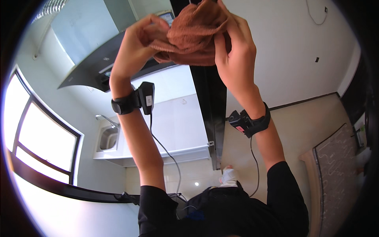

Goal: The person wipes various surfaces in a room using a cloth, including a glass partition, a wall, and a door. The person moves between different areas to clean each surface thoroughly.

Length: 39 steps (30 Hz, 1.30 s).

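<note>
A brown cloth (192, 32), bunched and folded, is raised in both hands at the top of the view. My left hand (145, 38) grips its left side, with the fingertips partly lost behind the folds. On the other side, my right hand (238, 44) has its thumb pressed to the cloth and the fingers wrapped around its edge. Each wrist wears a black strap carrying a small device, the left device (147, 97) and the right device (238, 123), with a cable hanging from each.
A black door frame (210, 97) stands behind the hands. Left of it are a white counter (177, 124), a steel sink (108, 139) with a faucet (108, 120), a dark range hood (88, 72) and a window (44, 130). A mattress (337, 171) lies at lower right.
</note>
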Tool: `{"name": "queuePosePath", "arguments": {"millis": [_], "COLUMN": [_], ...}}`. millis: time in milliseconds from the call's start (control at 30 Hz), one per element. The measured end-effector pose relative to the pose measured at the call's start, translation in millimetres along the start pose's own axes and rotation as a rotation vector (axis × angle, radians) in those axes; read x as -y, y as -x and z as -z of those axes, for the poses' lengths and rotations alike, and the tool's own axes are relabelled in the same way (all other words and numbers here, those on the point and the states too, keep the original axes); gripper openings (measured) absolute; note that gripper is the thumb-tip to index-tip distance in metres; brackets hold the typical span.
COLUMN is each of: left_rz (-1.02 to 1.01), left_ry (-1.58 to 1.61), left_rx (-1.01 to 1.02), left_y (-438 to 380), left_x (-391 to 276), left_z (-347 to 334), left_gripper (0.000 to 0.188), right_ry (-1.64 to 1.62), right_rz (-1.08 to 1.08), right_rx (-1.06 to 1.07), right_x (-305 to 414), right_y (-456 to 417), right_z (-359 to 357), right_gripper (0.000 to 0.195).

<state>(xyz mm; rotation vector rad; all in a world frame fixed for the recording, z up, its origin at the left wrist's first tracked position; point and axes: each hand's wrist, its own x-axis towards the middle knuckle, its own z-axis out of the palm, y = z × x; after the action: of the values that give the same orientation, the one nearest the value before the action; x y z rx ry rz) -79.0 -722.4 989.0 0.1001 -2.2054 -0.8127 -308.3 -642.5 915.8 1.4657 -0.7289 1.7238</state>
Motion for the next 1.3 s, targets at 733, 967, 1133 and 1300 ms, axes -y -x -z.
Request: {"name": "queuePosePath", "arguments": {"millis": [733,967,1133,1300], "left_rz": [0.09,0.069,-0.029,-0.007], "left_ry": [0.047,0.17,-0.004,0.019], "left_rx": [-0.49,-0.493,-0.597,-0.667], "left_y": [24.0,18.7,17.2,29.6], "left_x": [13.6,20.0,26.3,42.9], "left_z": [-94.2,-111.9,-126.1,-135.9], "left_gripper": [0.038,0.049,0.03,0.034], "right_ry": [0.027,-0.089,-0.098,-0.1], "right_rz": [-0.099,-0.223,-0.26,-0.377], "right_rx": [-0.005,0.079,0.114,0.161], "right_x": [7.4,3.0,-3.2,1.7], "right_y": [17.2,21.1,26.0,34.5], "right_z": [-12.3,-14.4,-10.0,-8.7], "right_gripper": [0.058,0.052,0.042,0.034]}}
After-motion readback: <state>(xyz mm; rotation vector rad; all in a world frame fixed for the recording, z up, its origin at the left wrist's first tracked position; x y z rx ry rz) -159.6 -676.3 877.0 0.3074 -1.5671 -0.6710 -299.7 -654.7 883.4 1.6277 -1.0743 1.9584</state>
